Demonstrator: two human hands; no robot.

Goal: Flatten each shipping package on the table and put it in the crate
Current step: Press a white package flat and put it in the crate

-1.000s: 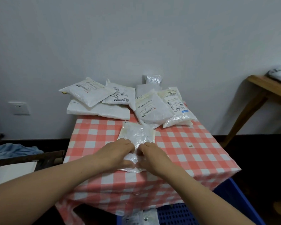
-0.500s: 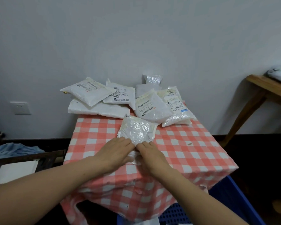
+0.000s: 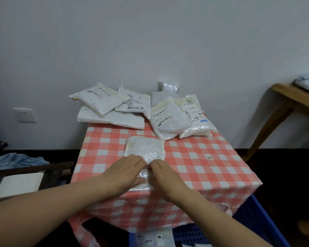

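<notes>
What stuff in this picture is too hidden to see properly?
Head view:
- Near half of the bubble package: covered by the left hand and right hand.
- Blue crate: mostly behind the table, cut by the bottom edge.
- Label text on the piled packages: too small.

Bare checkered cloth (image 3: 194, 163) lies open right of the hands; stacked packages (image 3: 141, 109) block the back edge.

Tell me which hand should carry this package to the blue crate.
Right, probably. The blue crate sits below the near right corner of the table, on the side of the right hand. Both it and the left hand press flat on the package, so neither grips it yet.
</notes>
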